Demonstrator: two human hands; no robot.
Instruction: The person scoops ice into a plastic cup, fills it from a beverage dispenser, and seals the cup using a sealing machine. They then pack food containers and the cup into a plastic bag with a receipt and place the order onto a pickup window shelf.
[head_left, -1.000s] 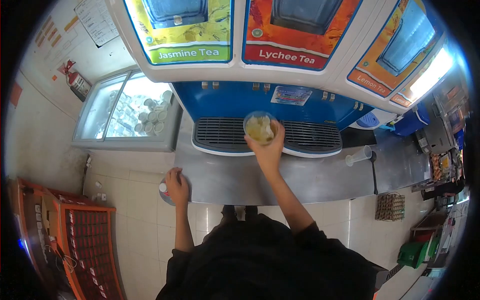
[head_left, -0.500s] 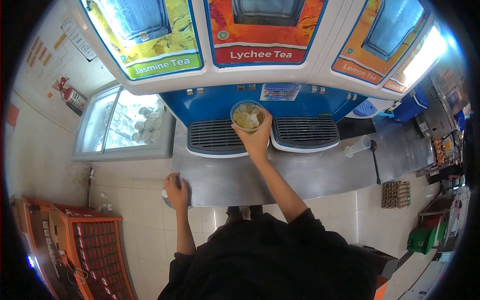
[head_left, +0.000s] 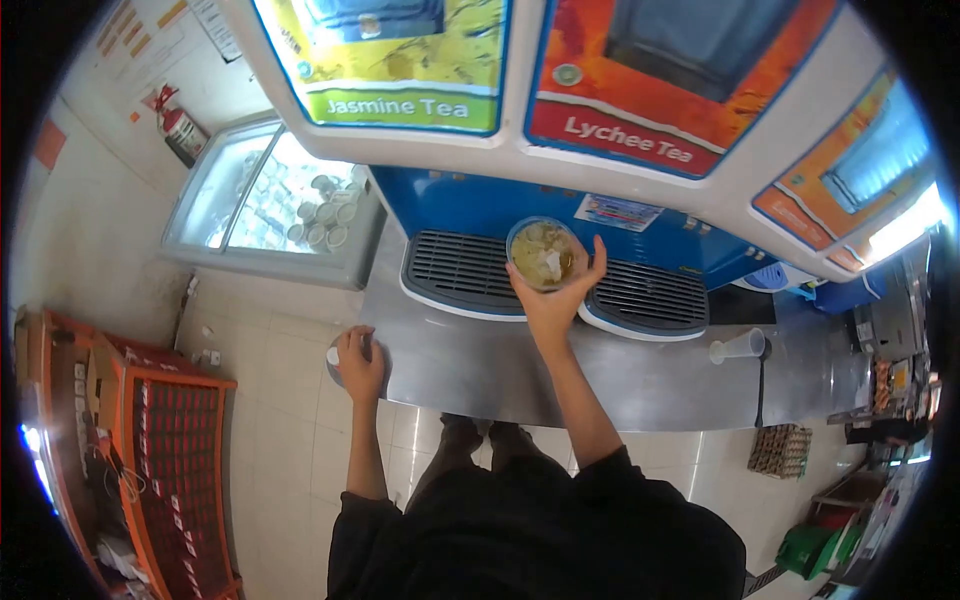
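A clear plastic cup [head_left: 541,252] with ice and a pale yellowish drink is in my right hand [head_left: 557,303], in front of the blue panel of the tea dispenser [head_left: 440,205]. My thumb lies along the cup's near left side, and a finger stands a little off its right side. The cup covers part of the gap between the two drip trays; whether its base touches anything is hidden. My left hand [head_left: 362,368] is at the counter's left front corner, its fingers curled. Beside it shows a small white round thing [head_left: 333,356]; what the fingers hold, if anything, is hidden.
Black-grilled drip trays [head_left: 462,272] stand on the steel counter [head_left: 455,370]. Rightward lie a clear measuring cup [head_left: 738,346] and a long dark spoon [head_left: 762,388]. A glass-topped freezer [head_left: 275,210] is at left, an orange rack [head_left: 180,470] below it, egg trays [head_left: 780,450] on the floor.
My view has turned and tilted, shifting the dispenser rightward in the picture. The finger on the right side of the cup has spread away from it. My left hand stays at the counter corner.
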